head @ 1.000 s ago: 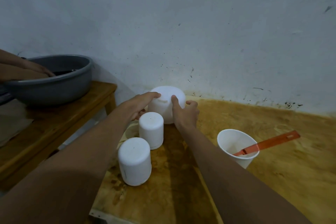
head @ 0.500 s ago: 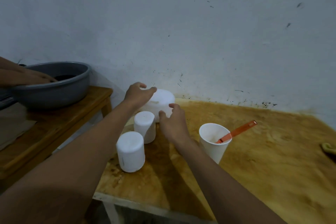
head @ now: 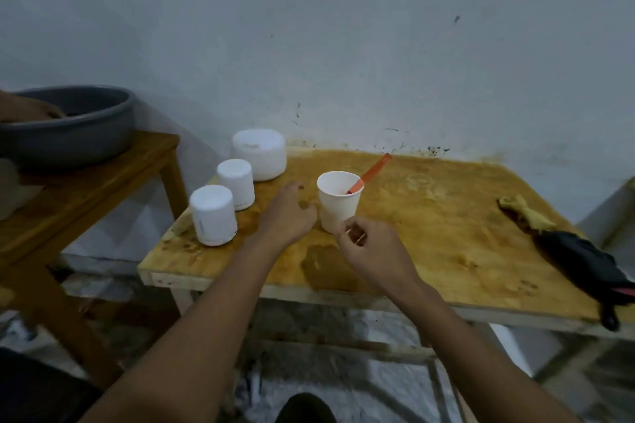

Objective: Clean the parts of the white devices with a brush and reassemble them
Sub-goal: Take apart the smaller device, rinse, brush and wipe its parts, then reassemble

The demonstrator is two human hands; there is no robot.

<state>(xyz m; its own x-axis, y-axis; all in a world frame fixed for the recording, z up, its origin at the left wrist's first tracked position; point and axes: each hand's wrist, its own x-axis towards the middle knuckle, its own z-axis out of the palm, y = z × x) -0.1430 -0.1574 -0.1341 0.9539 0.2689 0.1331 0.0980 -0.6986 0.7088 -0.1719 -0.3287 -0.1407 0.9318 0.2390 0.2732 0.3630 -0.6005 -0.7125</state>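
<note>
Head view, three smooth white round devices (head: pixel 235 187) along the stained plywood table's (head: pixel 429 216) left edge, orange brush (head: pixel 369 173) leaning in paper cup (head: pixel 338 206), bristles hidden, my left hand (head: pixel 287 216) relaxed, flat, right hand (head: pixel 372 251) loosely curled beside the cup, grasp unclear, grey basin (head: pixel 75 137) cut off.

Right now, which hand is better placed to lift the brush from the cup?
Probably right: the right hand hangs just before the cup, whose brush leans rightward; the left hand lies farther left.

The wooden table (head: pixel 429 227) carries three white devices (head: pixel 236 184) along its left edge; paper cup (head: pixel 338 209) near centre; yellow cloth (head: pixel 525 216) and black item (head: pixel 584 264) at right edge.
</note>
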